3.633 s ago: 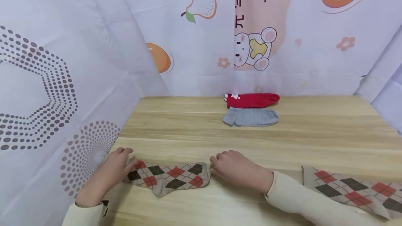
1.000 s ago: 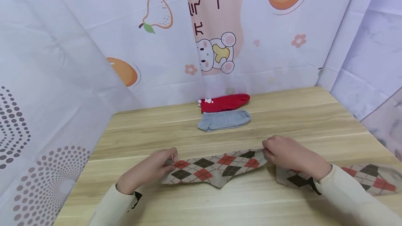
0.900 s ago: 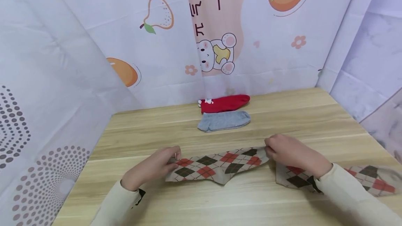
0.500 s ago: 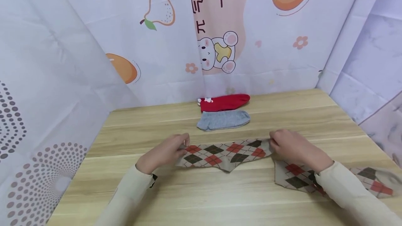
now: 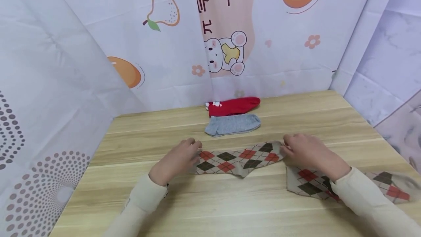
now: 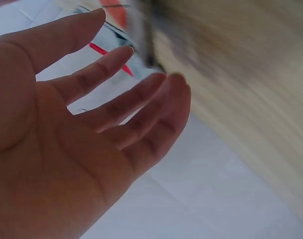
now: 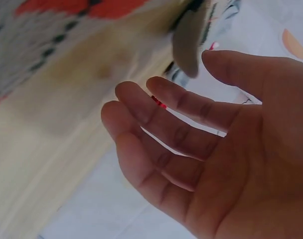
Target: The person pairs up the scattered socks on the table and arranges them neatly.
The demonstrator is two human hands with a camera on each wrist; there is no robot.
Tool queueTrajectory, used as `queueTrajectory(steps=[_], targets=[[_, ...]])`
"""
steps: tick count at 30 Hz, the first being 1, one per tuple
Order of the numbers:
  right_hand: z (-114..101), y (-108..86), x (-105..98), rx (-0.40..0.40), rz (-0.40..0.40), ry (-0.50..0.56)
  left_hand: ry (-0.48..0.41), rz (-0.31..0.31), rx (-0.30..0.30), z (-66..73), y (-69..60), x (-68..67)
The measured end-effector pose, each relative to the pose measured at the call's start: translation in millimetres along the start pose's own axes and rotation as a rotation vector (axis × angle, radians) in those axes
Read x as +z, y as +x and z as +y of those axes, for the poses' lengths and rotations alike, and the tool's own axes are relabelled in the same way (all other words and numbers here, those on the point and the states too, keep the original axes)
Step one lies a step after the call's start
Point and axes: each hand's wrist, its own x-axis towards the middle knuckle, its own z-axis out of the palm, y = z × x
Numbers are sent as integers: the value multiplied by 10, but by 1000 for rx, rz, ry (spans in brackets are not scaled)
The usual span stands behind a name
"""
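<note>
A beige argyle sock (image 5: 230,161) with red and dark diamonds lies sideways on the wooden table in the head view, its heel towards the front. At its left end is my left hand (image 5: 179,159); the left wrist view shows those fingers (image 6: 134,127) loosely bent, with the thumb apart and nothing pinched. My right hand (image 5: 314,154) is at the sock's right end. In the right wrist view its thumb and fingers (image 7: 156,137) are spread apart near the grey sock end (image 7: 185,50). A second argyle sock (image 5: 307,184) lies partly hidden under the right forearm.
Farther back on the table (image 5: 158,127), a grey sock (image 5: 233,124) lies just in front of a red sock (image 5: 235,106). A printed white curtain (image 5: 158,54) stands along the back and left edges.
Both hands have carried the argyle sock farther back on the table, closer to the grey sock. Within the last half second it has settled flat and the hands have loosened from its ends.
</note>
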Motion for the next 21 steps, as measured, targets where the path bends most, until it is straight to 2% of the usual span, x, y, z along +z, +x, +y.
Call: queueTrajectory(steps=[3, 6, 13, 21], targets=[[-32, -19, -19, -23, 11, -12, 51, 35, 44, 115, 12, -5], [-63, -45, -44, -29, 28, -20, 51, 49, 83, 249, 47, -27], [-61, -228, -141, -27, 72, -50, 66, -8, 158, 560, 269, -58], [137, -563, -169, 33, 97, -65, 123, -8, 288, 819, 519, 64]])
